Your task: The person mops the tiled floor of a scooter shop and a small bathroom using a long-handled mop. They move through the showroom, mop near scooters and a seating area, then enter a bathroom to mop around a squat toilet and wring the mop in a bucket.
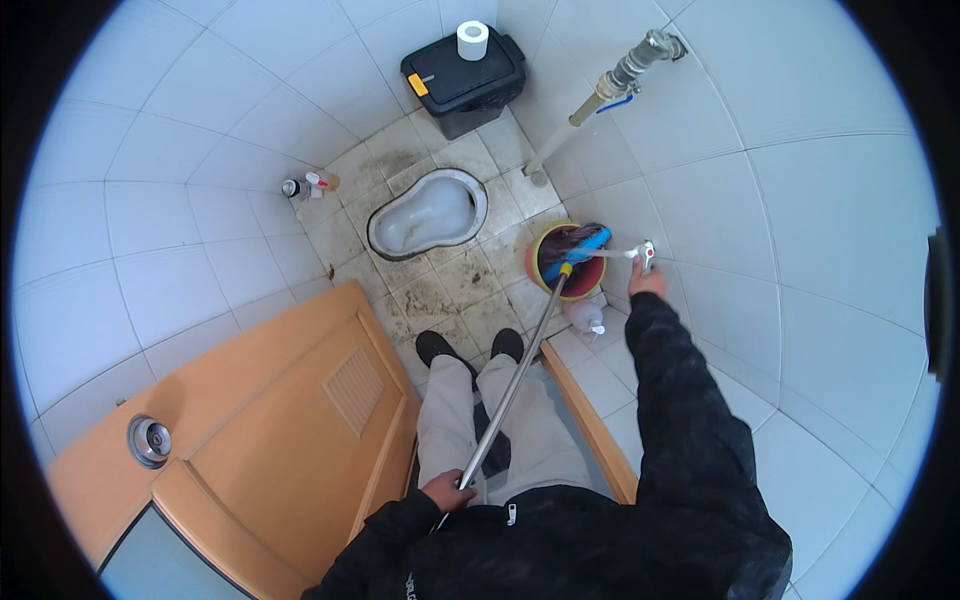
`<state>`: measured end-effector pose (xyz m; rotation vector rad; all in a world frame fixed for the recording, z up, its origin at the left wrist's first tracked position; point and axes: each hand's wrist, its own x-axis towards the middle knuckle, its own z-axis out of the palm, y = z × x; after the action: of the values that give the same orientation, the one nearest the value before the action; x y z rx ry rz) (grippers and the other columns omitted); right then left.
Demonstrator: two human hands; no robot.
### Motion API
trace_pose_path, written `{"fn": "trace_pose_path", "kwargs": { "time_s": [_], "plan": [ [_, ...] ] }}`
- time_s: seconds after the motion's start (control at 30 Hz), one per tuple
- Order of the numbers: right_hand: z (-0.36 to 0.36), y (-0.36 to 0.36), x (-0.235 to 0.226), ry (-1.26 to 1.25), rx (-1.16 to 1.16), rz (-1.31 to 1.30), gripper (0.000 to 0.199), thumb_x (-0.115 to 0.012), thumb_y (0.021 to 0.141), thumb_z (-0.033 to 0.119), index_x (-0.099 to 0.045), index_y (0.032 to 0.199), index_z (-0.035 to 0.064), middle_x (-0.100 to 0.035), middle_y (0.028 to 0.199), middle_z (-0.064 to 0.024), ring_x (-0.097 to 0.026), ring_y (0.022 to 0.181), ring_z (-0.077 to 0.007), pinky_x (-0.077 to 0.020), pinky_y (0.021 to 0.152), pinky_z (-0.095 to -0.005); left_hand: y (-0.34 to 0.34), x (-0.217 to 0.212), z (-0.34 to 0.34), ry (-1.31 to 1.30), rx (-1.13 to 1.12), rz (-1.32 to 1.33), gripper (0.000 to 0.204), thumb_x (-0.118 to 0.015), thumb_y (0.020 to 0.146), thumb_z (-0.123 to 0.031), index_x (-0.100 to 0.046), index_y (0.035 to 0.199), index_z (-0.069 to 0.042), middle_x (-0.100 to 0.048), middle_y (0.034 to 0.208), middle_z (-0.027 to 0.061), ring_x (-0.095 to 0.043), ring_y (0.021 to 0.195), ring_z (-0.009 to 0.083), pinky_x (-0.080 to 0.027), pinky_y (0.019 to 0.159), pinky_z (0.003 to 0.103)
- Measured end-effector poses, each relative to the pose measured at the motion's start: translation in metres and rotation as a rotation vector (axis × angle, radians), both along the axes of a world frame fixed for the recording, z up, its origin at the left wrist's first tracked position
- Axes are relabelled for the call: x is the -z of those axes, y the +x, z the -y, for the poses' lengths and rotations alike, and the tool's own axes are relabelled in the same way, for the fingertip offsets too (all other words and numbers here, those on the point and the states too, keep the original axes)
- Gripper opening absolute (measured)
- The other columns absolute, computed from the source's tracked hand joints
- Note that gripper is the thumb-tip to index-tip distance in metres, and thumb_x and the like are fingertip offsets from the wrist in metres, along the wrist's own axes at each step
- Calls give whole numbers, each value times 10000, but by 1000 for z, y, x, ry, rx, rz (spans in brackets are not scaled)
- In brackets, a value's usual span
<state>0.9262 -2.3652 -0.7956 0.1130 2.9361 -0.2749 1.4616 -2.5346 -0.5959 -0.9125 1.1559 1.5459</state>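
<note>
My left hand (448, 491), low in front of my body, is closed round the metal handle of a long broom (515, 385). Its blue head (590, 243) and dark bristles rest in a yellow-rimmed red bucket (583, 290) at the foot of the right wall. My right hand (647, 281) reaches forward and grips a white wall tap (645, 254) beside the bucket; the fingers are partly hidden. From the tap a pale streak, seemingly water, runs over the bucket and broom head. Just nearer than the bucket is a clear plastic bottle (584, 318).
A squat toilet (425, 215) is set in stained floor tiles ahead of my feet. Behind it stands a black lidded bin (463, 85) with a paper roll (472, 41) on top. A pipe (600, 95) runs down the right wall. Left is an orange door (270, 430); small containers (312, 186) sit beyond.
</note>
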Motion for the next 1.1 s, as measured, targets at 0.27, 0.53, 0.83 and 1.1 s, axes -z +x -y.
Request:
{"fn": "trace_pose_path", "kwargs": {
  "time_s": [0.27, 0.53, 0.83, 1.1],
  "plan": [
    [75, 269, -126, -688, -1333, 446, 381, -645, 922, 442, -694, 1056, 89, -675, 1021, -103, -617, 1072, -317, -461, 941, -463, -36, -52, 38, -311, 483, -144, 655, -671, 872, -253, -372, 1375, 41, -674, 1027, 318, -673, 977, 455, -535, 864, 489],
    [97, 285, -152, -504, -1464, 375, 399, -574, 953, 495, -657, 1178, 176, -654, 1142, -31, -583, 1161, -238, -416, 973, -486, -34, -184, 112, -436, 601, 27, 387, -641, 886, -230, -592, 1195, -4, -698, 994, 266, -693, 945, 414, -546, 828, 483],
    [167, 266, -138, -561, -1190, 208, 310, -650, 900, 419, -601, 1068, 164, -671, 1065, -26, -648, 1016, -270, -496, 834, -435, -116, -257, 211, -898, 1064, -82, 286, -584, 962, -227, -565, 1188, -53, -700, 940, 235, -670, 929, 431, -528, 785, 519],
    [202, 266, -120, -759, -840, 125, 308, -602, 944, 326, -619, 1147, 95, -663, 1033, -158, -622, 1042, -379, -521, 872, -491, -162, -224, 330, -939, 1354, -199, 331, -607, 942, -265, -561, 1225, -100, -712, 920, 216, -684, 920, 412, -544, 779, 512]
  ]
}}
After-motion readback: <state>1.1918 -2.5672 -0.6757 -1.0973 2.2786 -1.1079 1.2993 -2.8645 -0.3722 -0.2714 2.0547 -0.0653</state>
